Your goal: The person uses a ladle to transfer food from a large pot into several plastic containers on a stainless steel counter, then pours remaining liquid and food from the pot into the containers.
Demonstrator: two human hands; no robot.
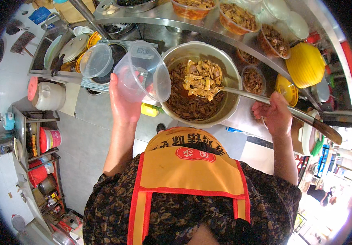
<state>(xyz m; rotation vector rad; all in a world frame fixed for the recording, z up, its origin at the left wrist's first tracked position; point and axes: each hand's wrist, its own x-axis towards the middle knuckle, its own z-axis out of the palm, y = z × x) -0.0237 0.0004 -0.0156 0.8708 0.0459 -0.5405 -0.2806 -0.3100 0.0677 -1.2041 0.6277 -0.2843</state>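
My left hand [126, 101] grips a clear round plastic tub [142, 72], tilted with its mouth towards the pot. Nothing shows inside the tub. In my right hand [275, 113] is the long metal handle of a ladle [252, 96], which ends in a wooden grip. Its bowl is hidden under a heap of chopped brown food pieces [205, 78], held over a large metal pot [232, 105]. Darker shredded food [191, 107] in reddish oil lies at the bottom of that pot.
Clear tubs of similar food [238, 18] line a steel shelf [200, 27] beyond the pot. A stack of yellow containers [306, 65] stands at the right. Lidded plastic tubs [96, 61] sit left of my left hand, near a sink with dishes [74, 47]. A metal rack [35, 121] stands far left.
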